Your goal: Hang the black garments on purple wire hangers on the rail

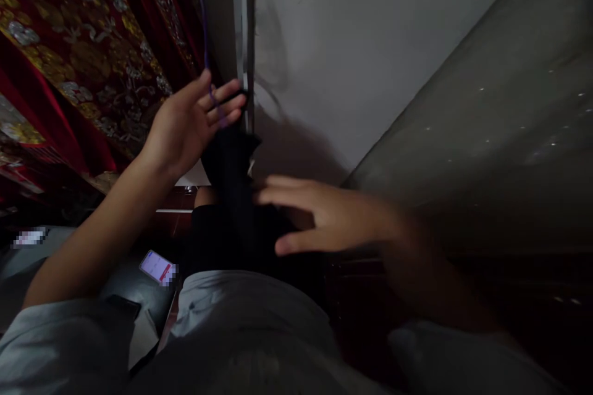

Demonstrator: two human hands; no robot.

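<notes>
My left hand (pixel 183 120) is raised with its palm turned up and its fingers stretched apart. A thin purple string (pixel 204 28) runs down past its thumb and across its fingers; I cannot tell if it is gripped. Just below the fingers hangs a piece of black cloth (pixel 227 163), dark and hard to make out, with a small pale bit at its right edge. To the right of that cloth, my right hand (pixel 315 207) is spread, thumb apart from the fingers. Its fingertips are close to the cloth; whether they touch it is blurred.
Red embroidered fabric (pixel 83 43) with gold and silver patterns hangs at the left. A pale wall panel (pixel 333 43) and a grey shiny surface (pixel 486 136) stand on the right. A lit phone (pixel 157 266) lies on a grey seat (pixel 123 284) at lower left.
</notes>
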